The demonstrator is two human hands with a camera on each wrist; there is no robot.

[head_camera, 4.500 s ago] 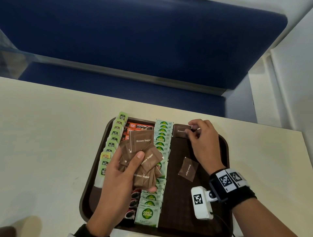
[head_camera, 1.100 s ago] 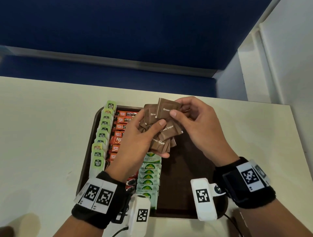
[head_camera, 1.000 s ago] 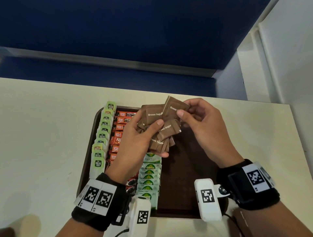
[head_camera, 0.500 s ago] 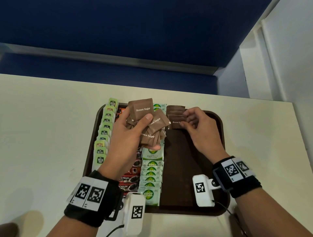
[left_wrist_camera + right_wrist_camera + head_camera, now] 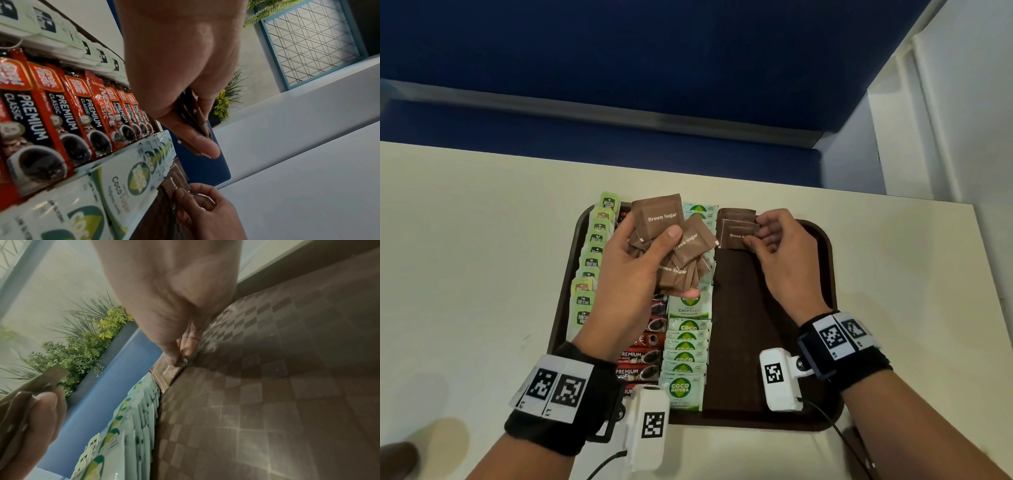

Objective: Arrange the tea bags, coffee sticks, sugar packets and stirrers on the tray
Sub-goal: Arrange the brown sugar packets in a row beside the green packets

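A cream desk (image 5: 465, 240) fills the near ground. Beyond its far edge stands a dark blue bench (image 5: 619, 68). White wall panels (image 5: 962, 102) rise at right, with green plants (image 5: 82, 345) nearby.

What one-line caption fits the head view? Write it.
Left hand grips a fan of brown sugar packets while right hand lays one on the dark brown tray.
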